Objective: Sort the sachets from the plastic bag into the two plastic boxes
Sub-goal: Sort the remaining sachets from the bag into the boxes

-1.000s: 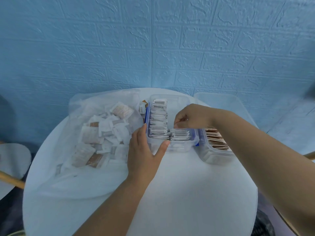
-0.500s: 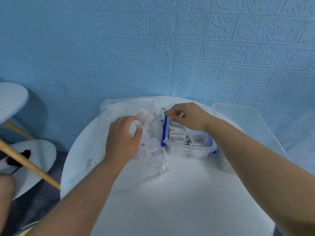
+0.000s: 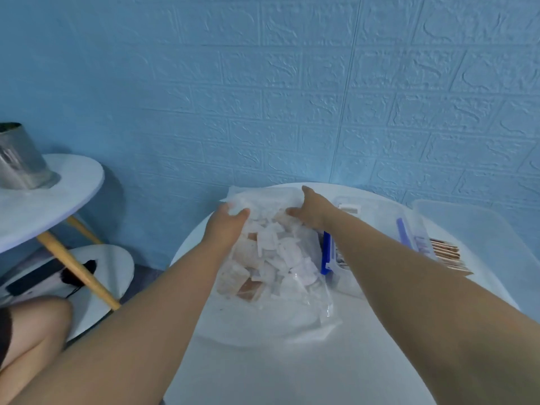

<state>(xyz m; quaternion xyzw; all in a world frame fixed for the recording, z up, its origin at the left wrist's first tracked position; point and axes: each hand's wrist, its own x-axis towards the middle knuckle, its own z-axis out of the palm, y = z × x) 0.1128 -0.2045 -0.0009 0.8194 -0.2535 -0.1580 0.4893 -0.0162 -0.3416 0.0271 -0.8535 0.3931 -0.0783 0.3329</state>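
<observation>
Left grip (image 3: pixel 226 229) is curled onto the far left edge of the plastic bag (image 3: pixel 292 311), pinching the film. Right grip (image 3: pixel 311 213) lies on the bag's far right edge with its thumb spread; cannot tell whether it clamps the film. The bag lies at the far middle of the white bench (image 3: pixel 292 369), with white and brown sachets (image 3: pixel 274 249) heaped inside. The blue-latched box (image 3: pixel 377 217) touches the bag's right side. The second box (image 3: pixel 425 247) is beside it, toward the right edge, with brown sachets (image 3: pixel 447 254) stacked in it.

My bag (image 3: pixel 318 305): clear glossy crinkled film. Box (image 3: pixel 380 213): clear smooth plastic, blue clip (image 3: pixel 326 255). Table (image 3: pixel 292 369): matt white. Wall (image 3: pixel 263 97): rough embossed.
</observation>
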